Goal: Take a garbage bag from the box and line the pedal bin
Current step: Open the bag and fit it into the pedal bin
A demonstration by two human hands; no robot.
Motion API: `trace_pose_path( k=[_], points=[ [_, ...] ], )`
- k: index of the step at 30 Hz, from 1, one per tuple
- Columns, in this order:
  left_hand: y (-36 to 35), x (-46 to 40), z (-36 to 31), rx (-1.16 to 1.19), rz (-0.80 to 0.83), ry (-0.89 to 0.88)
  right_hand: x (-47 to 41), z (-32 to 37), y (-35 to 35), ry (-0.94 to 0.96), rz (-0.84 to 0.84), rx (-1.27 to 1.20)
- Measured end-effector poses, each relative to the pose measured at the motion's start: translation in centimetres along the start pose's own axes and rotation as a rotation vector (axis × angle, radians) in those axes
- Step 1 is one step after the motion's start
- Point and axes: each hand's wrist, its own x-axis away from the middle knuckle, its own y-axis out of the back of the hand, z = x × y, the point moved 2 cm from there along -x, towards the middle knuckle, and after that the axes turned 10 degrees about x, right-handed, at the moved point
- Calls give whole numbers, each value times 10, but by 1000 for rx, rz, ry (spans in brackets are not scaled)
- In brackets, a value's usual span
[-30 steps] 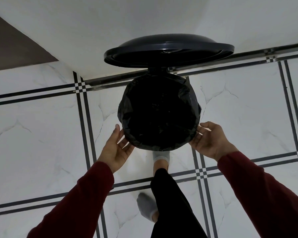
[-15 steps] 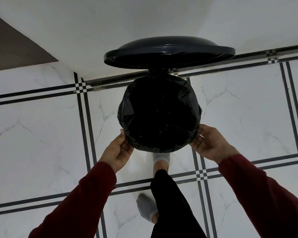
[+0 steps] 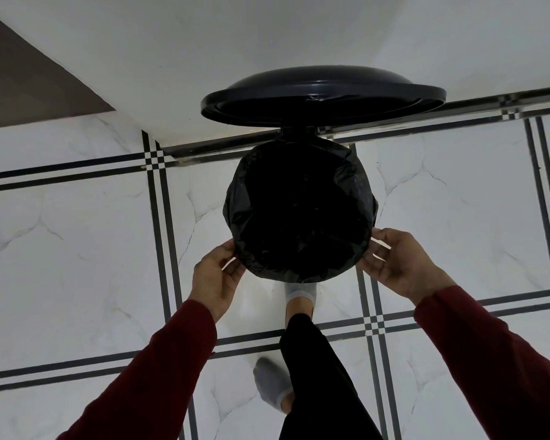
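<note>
I look straight down into a round pedal bin whose lid (image 3: pixel 323 90) stands open against the wall. A black garbage bag (image 3: pixel 299 214) fills the bin's mouth and is folded out over its rim, so the bin's body is hidden. My left hand (image 3: pixel 216 277) pinches the bag's edge at the near left of the rim. At the near right of the rim, my right hand (image 3: pixel 397 265) touches the bag's edge with the fingers spread. My foot in a grey sock (image 3: pixel 300 295) sits at the bin's base, where the pedal is hidden. The bag box is not in view.
The floor is white marble tile (image 3: pixel 77 249) with black double lines. A white wall (image 3: pixel 204 42) rises behind the bin. My other foot (image 3: pixel 272 387) stands further back on the floor.
Both hands closed in on the near rim from open, spread poses. The left hand now pinches the bag's edge; the right rests on it. The lid stays up.
</note>
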Motion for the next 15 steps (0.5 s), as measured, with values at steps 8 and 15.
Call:
trace_pose_path(
  k=[8, 15],
  points=[
    [-12, -5, -12, -102, -16, 91, 1, 14, 0, -49, -72, 98],
    [-8, -13, -2, -37, -64, 78, -3, 25, -3, -35, -83, 29]
  ],
)
